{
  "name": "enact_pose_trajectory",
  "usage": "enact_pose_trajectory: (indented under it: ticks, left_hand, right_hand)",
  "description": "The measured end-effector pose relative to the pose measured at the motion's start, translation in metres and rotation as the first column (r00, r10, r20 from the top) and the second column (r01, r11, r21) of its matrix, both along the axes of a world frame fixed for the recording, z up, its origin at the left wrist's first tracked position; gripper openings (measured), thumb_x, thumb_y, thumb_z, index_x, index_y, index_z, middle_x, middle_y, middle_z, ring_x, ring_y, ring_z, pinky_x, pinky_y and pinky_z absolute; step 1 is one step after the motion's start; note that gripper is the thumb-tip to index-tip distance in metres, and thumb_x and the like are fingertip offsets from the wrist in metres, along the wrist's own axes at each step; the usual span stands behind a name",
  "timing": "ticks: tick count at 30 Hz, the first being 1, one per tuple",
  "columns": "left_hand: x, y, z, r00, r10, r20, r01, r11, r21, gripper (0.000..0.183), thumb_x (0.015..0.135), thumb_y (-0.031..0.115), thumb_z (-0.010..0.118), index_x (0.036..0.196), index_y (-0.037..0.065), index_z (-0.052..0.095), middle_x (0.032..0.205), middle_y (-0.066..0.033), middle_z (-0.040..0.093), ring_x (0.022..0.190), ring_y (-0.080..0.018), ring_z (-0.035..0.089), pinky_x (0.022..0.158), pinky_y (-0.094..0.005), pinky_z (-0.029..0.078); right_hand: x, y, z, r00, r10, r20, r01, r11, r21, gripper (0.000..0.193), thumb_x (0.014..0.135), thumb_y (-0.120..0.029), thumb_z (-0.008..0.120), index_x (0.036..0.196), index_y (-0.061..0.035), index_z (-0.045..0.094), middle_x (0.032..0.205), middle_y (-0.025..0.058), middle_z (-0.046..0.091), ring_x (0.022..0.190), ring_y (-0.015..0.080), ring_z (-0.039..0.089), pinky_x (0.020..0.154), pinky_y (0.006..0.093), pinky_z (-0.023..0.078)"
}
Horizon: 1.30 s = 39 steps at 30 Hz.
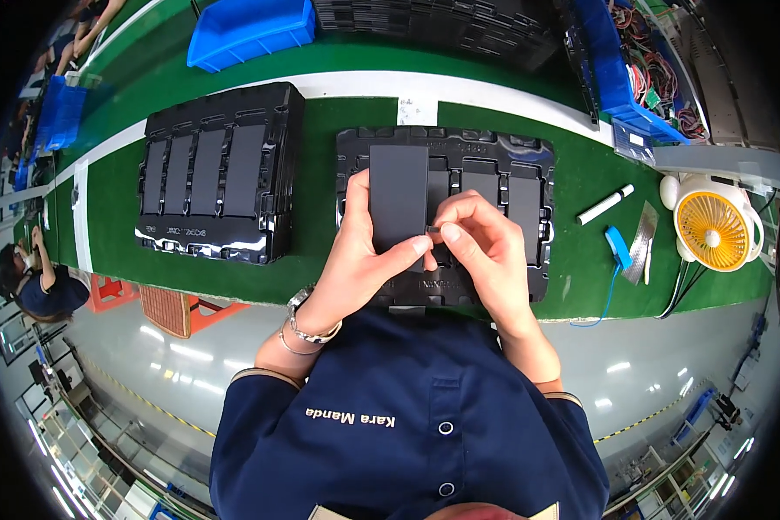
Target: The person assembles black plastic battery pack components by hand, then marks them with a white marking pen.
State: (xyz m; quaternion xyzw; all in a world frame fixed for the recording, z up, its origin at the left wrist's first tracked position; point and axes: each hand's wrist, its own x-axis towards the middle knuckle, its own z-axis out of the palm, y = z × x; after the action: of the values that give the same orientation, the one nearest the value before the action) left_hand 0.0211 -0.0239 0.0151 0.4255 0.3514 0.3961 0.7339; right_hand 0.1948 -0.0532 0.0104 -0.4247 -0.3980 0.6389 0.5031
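Observation:
My left hand (366,251) is wrapped round a flat, dark grey rectangular case (398,191), thumb along its near right side, and holds it above a black plastic tray (539,154). Against the case's right edge, finger and thumb of my right hand (487,247) pinch a small dark piece (433,230), mostly hidden by the fingertips; its kind does not show. More dark grey cases (479,198) lie in the tray's slots under my hands.
Left of me stands a stack of black trays (276,143) holding similar cases. A white marker (605,204), a blue wrist-strap-like clip (618,249) and a yellow fan (712,232) are on the right. Blue bins (251,39) stand farther back. Another person sits far left.

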Motion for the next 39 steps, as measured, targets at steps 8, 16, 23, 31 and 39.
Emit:
enact_pose_trajectory:
  ticks: [8,16,23,31,39]
  left_hand:
    - [0.002,-0.001,-0.002,0.997,0.042,-0.061,-0.039,0.998,0.056,0.061,0.086,-0.008,0.059,0.134,0.004,0.023,0.112,-0.0107,0.051,0.084,-0.0148,0.064,0.069,-0.0294,0.058]
    - [0.004,-0.005,0.008,0.990,0.045,-0.134,-0.038,0.998,0.048,0.062,0.087,-0.007,0.060,0.135,0.004,0.022,0.110,-0.0104,0.050,0.087,-0.0133,0.063,0.070,-0.0290,0.059]
    - [0.007,-0.008,0.011,0.982,0.076,-0.173,-0.067,0.996,0.061,0.062,0.086,-0.007,0.060,0.135,0.003,0.022,0.111,-0.0121,0.050,0.082,-0.0137,0.064,0.069,-0.0286,0.058]
    - [0.006,-0.011,0.007,0.961,0.107,-0.256,-0.072,0.987,0.143,0.062,0.086,-0.004,0.062,0.134,0.001,0.022,0.107,-0.0129,0.055,0.079,-0.0146,0.066,0.071,-0.0291,0.056]
    - [0.001,-0.010,0.008,1.000,0.013,-0.026,-0.013,1.000,-0.015,0.051,0.091,0.000,0.056,0.134,0.002,0.028,0.103,-0.0116,0.056,0.071,-0.0172,0.064,0.061,-0.0272,0.054]
  right_hand:
    - [-0.004,-0.001,-0.001,0.999,0.015,-0.047,-0.015,1.000,-0.009,0.008,0.096,-0.002,0.058,0.094,0.0058,0.058,0.097,0.0072,0.054,0.075,0.0132,0.061,0.072,0.0274,0.049]
    - [-0.003,-0.001,0.002,0.999,0.006,0.047,-0.009,0.998,0.056,0.007,0.095,0.000,0.058,0.095,0.0070,0.059,0.098,0.0084,0.054,0.076,0.0135,0.061,0.071,0.0268,0.050]
    - [-0.004,-0.001,0.004,0.995,0.011,0.096,-0.018,0.997,0.076,0.007,0.094,0.000,0.058,0.094,0.0068,0.059,0.098,0.0082,0.054,0.076,0.0131,0.061,0.070,0.0265,0.050]
    - [-0.004,-0.001,0.002,0.991,0.005,0.136,-0.018,0.996,0.092,0.007,0.094,0.000,0.058,0.093,0.0065,0.059,0.097,0.0077,0.055,0.076,0.0122,0.060,0.070,0.0263,0.050]
    - [0.011,0.005,-0.001,0.974,0.061,0.217,-0.101,0.979,0.179,0.015,0.093,-0.008,0.062,0.101,0.0033,0.061,0.101,0.0072,0.058,0.090,0.0128,0.060,0.080,0.0279,0.049]
